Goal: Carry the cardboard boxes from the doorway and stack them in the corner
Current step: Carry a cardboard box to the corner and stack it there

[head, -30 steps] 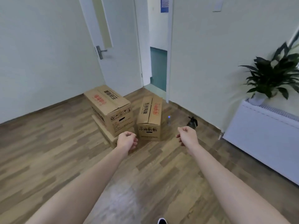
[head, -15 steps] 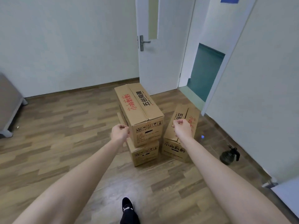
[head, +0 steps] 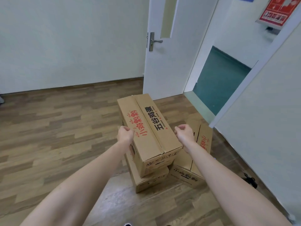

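Three brown cardboard boxes with red and black print sit on the wooden floor by the doorway. The top box (head: 151,128) rests askew on a lower box (head: 151,179). A third box (head: 202,144) stands on the floor to their right. My left hand (head: 125,134) hovers at the top box's left edge with fingers curled in. My right hand (head: 184,133) is level with it at the box's right edge, fingers also curled, holding nothing. Neither hand clearly grips the box.
A white door (head: 172,66) stands open behind the boxes, with the doorway (head: 218,82) and a teal floor beyond. A white wall (head: 268,119) runs close on the right, with a small black object (head: 249,180) at its foot. My shoe (head: 127,224) shows at the bottom edge.
I have walked up to the boxes, which now fill the middle of the view. Both hands moved from in front of the stack to either side of the top box.
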